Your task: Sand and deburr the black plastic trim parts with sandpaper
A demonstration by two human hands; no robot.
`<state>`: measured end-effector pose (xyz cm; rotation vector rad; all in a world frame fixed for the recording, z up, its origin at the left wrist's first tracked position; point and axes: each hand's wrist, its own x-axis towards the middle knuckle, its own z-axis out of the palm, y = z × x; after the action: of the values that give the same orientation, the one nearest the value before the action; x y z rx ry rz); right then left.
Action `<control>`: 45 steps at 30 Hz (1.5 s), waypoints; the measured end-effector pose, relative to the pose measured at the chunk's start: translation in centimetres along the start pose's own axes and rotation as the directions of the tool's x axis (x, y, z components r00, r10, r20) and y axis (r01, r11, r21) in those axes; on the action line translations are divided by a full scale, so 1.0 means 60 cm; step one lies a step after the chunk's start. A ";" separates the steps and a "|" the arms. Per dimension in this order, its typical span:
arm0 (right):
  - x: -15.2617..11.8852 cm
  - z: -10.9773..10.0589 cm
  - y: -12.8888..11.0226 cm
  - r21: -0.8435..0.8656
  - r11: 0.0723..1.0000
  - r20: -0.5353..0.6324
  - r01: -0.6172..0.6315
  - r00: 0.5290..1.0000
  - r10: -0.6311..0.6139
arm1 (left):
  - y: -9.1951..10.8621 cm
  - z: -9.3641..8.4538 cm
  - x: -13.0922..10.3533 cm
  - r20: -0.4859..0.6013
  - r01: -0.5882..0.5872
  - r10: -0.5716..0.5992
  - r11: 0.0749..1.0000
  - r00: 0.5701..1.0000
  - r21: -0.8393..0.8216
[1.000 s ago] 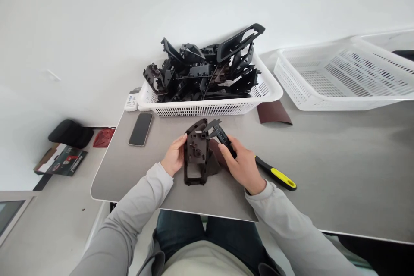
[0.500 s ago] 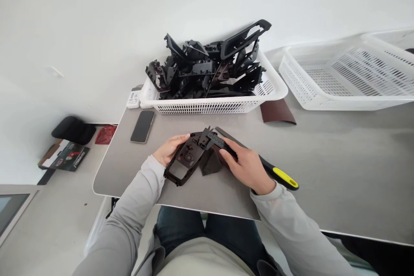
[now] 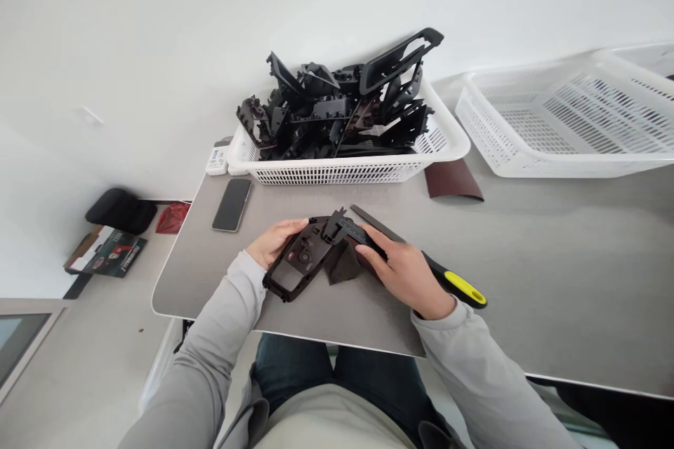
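Note:
My left hand (image 3: 274, 241) grips the left edge of a black plastic trim panel (image 3: 299, 257), a framed piece with a window at its lower end, tilted above the table. In my right hand (image 3: 408, 268) is a dark caliper (image 3: 352, 226), its jaws at the panel's upper right end. The jaws look closed together or nearly so; whether they pinch the panel I cannot tell. Under my hands lies a dark piece of sandpaper (image 3: 345, 268). Partly covered by my right hand, a file with a black and yellow handle (image 3: 463, 288) rests on the table.
Behind the panel stands a white basket (image 3: 337, 172) heaped with black plastic parts (image 3: 331, 109). Further right are more white baskets (image 3: 569, 166). A brown sheet (image 3: 453, 181) lies between them. At the left are a phone (image 3: 232, 205) and a small white box (image 3: 217, 160).
The caliper's jaws have come closer together at the panel's end. The panel has shifted slightly left and tilted a little. Both hands keep their hold.

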<state>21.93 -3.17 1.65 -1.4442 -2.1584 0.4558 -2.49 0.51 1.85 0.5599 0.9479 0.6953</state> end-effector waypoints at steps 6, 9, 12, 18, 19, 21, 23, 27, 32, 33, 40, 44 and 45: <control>-0.004 -0.001 0.002 0.031 1.000 0.001 0.005 1.000 -0.005 | 0.000 0.002 -0.002 -0.022 0.004 -0.003 0.999 1.000 0.032; -0.005 0.001 0.002 0.021 1.000 -0.005 0.006 1.000 -0.006 | 0.000 0.003 -0.002 -0.039 0.006 -0.004 0.999 0.999 0.044; -0.004 0.006 0.002 0.009 1.000 -0.035 0.010 0.999 -0.009 | 0.000 0.002 0.001 -0.034 0.004 -0.003 0.999 0.999 0.033; 0.004 0.006 0.015 0.012 0.984 -0.240 -0.180 0.954 0.177 | -0.002 0.009 0.006 -0.105 -0.011 0.006 0.999 0.994 -0.049; 0.006 0.005 0.023 0.001 0.972 -0.286 -0.234 0.932 0.224 | -0.002 0.011 0.006 -0.110 -0.001 -0.008 0.997 0.994 -0.082; 0.010 0.005 0.044 -0.030 0.948 -0.365 -0.318 0.886 0.286 | 0.000 0.014 0.004 -0.105 0.014 -0.030 0.988 0.994 -0.153; 0.013 0.008 0.067 -0.067 0.933 -0.407 -0.354 0.863 0.298 | 0.001 0.014 0.004 -0.120 -0.018 -0.007 0.979 0.993 -0.201; 0.017 0.015 0.089 -0.216 0.913 -0.409 -0.347 0.881 0.238 | 0.002 0.007 0.007 -0.239 -0.175 0.126 0.965 0.963 -0.194; 0.036 0.020 0.047 -0.229 0.959 -0.388 -0.168 0.919 0.069 | 0.005 0.007 0.013 -0.334 -0.269 0.200 0.947 0.921 -0.175; 0.044 0.023 0.033 -0.197 0.977 -0.337 -0.082 0.941 0.011 | 0.005 0.008 0.013 -0.337 -0.287 0.219 0.943 0.916 -0.168; 0.111 0.072 -0.052 -0.248 0.956 0.254 0.158 0.963 -0.094 | -0.006 0.014 0.021 -0.303 -0.372 0.329 0.923 0.894 -0.097; 0.124 0.092 -0.060 -0.273 0.952 0.299 0.135 0.953 -0.049 | -0.010 0.007 0.029 -0.322 -0.383 0.339 0.920 0.884 -0.083; 0.124 0.094 -0.057 -0.268 0.955 0.280 0.125 0.959 -0.047 | -0.010 0.006 0.030 -0.324 -0.388 0.342 0.918 0.882 -0.086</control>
<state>13.81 2.39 0.44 -1.4979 -2.5833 0.3377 -1.30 1.43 0.64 0.5132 1.0755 1.2118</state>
